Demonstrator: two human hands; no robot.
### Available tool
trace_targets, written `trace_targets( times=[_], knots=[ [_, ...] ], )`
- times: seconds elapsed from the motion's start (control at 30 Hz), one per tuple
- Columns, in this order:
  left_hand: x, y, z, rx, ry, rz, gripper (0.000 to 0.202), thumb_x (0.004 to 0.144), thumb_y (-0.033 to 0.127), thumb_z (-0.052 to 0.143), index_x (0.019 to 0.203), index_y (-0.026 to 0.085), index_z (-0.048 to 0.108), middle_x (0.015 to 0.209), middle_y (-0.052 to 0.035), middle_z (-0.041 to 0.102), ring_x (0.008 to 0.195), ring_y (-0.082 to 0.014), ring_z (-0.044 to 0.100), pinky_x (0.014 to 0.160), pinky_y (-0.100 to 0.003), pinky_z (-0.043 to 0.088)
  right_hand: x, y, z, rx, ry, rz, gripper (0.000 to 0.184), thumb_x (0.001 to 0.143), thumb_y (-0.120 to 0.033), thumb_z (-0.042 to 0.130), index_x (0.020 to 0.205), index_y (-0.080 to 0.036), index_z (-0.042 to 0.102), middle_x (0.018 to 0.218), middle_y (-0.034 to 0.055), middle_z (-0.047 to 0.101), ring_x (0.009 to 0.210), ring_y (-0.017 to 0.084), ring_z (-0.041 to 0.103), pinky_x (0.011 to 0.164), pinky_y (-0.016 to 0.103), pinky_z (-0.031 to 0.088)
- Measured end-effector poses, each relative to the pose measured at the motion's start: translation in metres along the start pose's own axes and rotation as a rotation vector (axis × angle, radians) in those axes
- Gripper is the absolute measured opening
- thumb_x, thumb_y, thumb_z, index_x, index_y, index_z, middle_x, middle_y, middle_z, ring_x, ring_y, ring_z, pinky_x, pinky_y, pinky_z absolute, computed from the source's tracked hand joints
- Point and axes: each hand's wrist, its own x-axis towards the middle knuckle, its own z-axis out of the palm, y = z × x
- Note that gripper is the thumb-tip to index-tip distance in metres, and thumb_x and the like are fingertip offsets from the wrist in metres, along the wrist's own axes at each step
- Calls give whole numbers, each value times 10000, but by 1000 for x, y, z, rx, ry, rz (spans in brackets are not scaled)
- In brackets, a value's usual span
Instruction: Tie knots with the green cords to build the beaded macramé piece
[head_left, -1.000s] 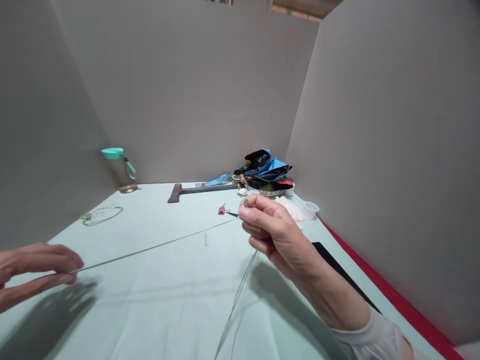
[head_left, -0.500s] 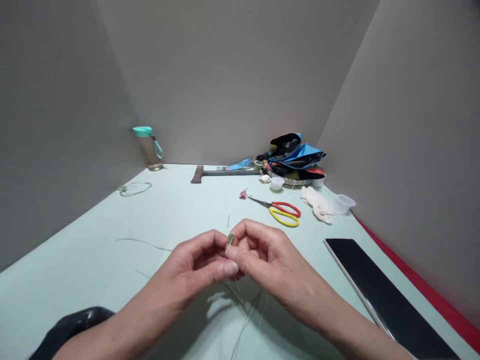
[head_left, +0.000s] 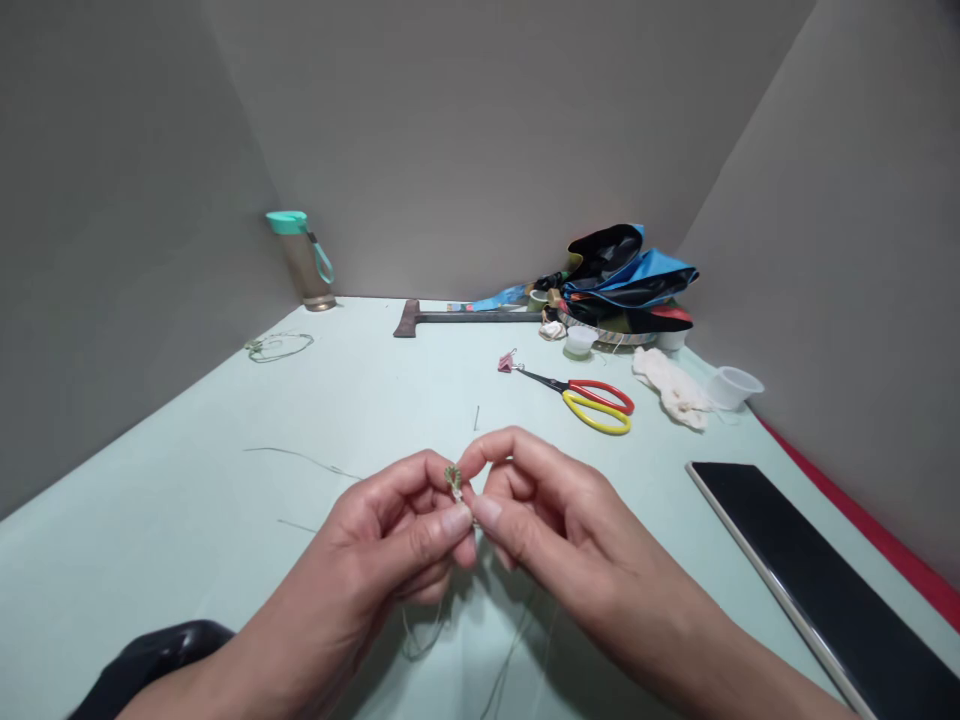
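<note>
My left hand (head_left: 390, 540) and my right hand (head_left: 544, 510) meet fingertip to fingertip low in the middle of the view, above a pale green table (head_left: 187, 500). Between them they pinch a tiny greenish knotted bead (head_left: 452, 477) on thin green thread (head_left: 517, 645), whose loose ends trail down toward me under my hands. The fingers of both hands are closed in a pinch. More loose thread (head_left: 300, 458) lies on the table to the left.
Red and yellow scissors (head_left: 592, 402) lie beyond my hands, with a small pink clip (head_left: 507, 362) at their tip and a needle (head_left: 476, 417) nearby. A black tablet (head_left: 817, 580) is at right. A teal-lidded bottle (head_left: 304, 258), thread coil (head_left: 279, 346), dark tool (head_left: 457, 318), bag pile (head_left: 626, 285), white cloth (head_left: 671, 385) and cup (head_left: 733, 385) stand further back.
A second ago my hands were far apart with the thread stretched between them. They have come together, and both now pinch the small knot; the view has tilted down slightly.
</note>
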Motion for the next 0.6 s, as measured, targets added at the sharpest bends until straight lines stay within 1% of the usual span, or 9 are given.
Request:
trace_targets(
  times=[0.07, 0.1, 0.17, 0.23, 0.3, 0.37, 0.47, 0.6],
  knots=[
    [1, 2, 0, -63, 32, -25, 363, 821, 478, 1056, 827, 228, 793, 773, 26, 671, 632, -108, 353, 571, -236, 293, 0, 1, 0, 28, 13, 20, 147, 1046, -367, 671, 1133, -257, 627, 761, -72, 575, 682, 150, 513, 615, 288, 343],
    [1, 2, 0, -83, 43, -29, 352, 809, 467, 1067, 822, 230, 808, 762, 26, 679, 619, -103, 337, 568, -235, 290, 1, 2, 1, 32, 17, 36, 146, 1042, -363, 679, 1124, -259, 618, 765, -73, 581, 678, 148, 515, 615, 287, 340],
    [2, 3, -1, -98, 65, -29, 354, 793, 470, 1078, 805, 226, 822, 746, 19, 696, 605, -99, 329, 563, -231, 298, 3, 5, 2, 19, 22, 73, 134, 1038, -365, 688, 1068, -254, 618, 786, -63, 604, 681, 144, 513, 617, 286, 343],
    [2, 4, -2, -97, 89, -21, 374, 779, 485, 1084, 788, 217, 822, 728, 17, 690, 608, -101, 347, 560, -219, 315, 5, 8, 3, -27, 19, 96, 163, 1048, -382, 662, 965, -247, 625, 784, -47, 605, 694, 151, 509, 619, 293, 350],
    [2, 5, -2, -83, 121, -25, 406, 751, 502, 1098, 775, 212, 814, 711, 22, 675, 615, -103, 376, 557, -204, 335, 5, 11, 5, -94, 27, 66, 237, 1061, -361, 599, 851, -250, 592, 748, -40, 579, 694, 159, 499, 623, 303, 355],
    [2, 5, -2, -73, 166, -32, 451, 702, 520, 1119, 751, 210, 794, 692, 27, 664, 618, -107, 413, 563, -193, 370, 4, 15, 8, -144, 34, 4, 269, 1067, -326, 544, 807, -258, 555, 717, -42, 560, 681, 162, 498, 627, 311, 365],
    [2, 6, 0, -59, 239, -30, 509, 637, 537, 1140, 704, 209, 757, 659, 30, 650, 602, -111, 437, 566, -197, 411, 1, 19, 13, -160, 35, -51, 236, 1074, -298, 519, 849, -260, 582, 714, -50, 581, 660, 156, 510, 644, 311, 389],
    [1, 5, 3, -77, 265, -53, 518, 611, 509, 1149, 692, 210, 733, 627, 41, 605, 583, -110, 386, 549, -205, 391, 1, 25, 21, -164, 45, -84, 211, 1036, -255, 499, 860, -252, 615, 699, -49, 612, 602, 141, 491, 615, 310, 372]
  ],
)
